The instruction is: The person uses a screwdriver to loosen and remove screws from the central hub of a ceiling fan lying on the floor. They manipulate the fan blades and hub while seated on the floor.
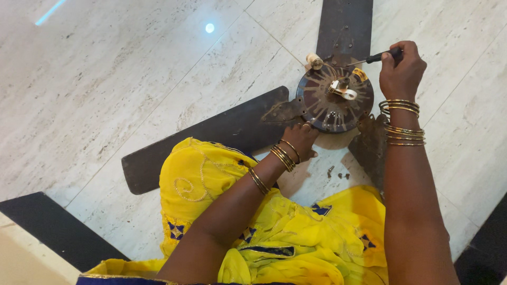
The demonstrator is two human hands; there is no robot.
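Note:
A dark brown ceiling fan lies on the marble floor, its round motor housing [334,100] facing up with a small metal clip at the hub. My right hand [401,68] grips a black-handled screwdriver [369,58] whose shaft points left onto the housing's top edge. My left hand [301,140] rests on the near rim of the housing, steadying it. Three blades spread out: one [211,140] to the left, one [344,24] away from me, one [372,150] under my right forearm. Both wrists wear gold bangles.
Several small loose screws [338,173] lie on the floor just below the housing. My knees in yellow cloth [222,190] fill the bottom middle. A black floor strip [50,229] runs at bottom left and another at bottom right.

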